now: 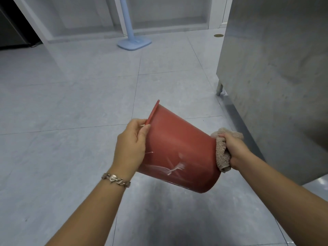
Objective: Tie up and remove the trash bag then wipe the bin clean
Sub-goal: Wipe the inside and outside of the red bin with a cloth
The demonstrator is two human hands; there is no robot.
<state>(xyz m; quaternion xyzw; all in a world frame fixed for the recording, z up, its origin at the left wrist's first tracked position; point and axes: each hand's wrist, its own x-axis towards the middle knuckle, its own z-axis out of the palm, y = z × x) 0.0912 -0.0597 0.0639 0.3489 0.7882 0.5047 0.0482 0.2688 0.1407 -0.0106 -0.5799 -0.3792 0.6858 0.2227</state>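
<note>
**Bin held off the floor, cloth working the base**

From the head view: the red bin [179, 148] is tipped on its side in mid-air above the floor [62, 103], mouth turned away to the left, base to the right. The left hand [130, 144] grips the rim, thumb and fingers curled over the lip. The right hand [234, 150] is bunched tight around a beige cloth [221, 153], pressing it against the bin's bottom edge. No trash bag in sight, so I judge the wiping stage is on.

To do it well, I'd say: hold that rim grip firm so the bin doesn't spin, turn it bit by bit with the left hand, and drag the cloth along the whole base and wall. Those pale streaks [170, 167] low on the side look like the spot needing a pass; the inside can't be seen from here.

The count: one bin, one cloth, two hands, one bracelet [116, 180] on the left wrist, one pale blue stand [133, 39] at the back, one steel cabinet [276, 68] on the right.
</note>
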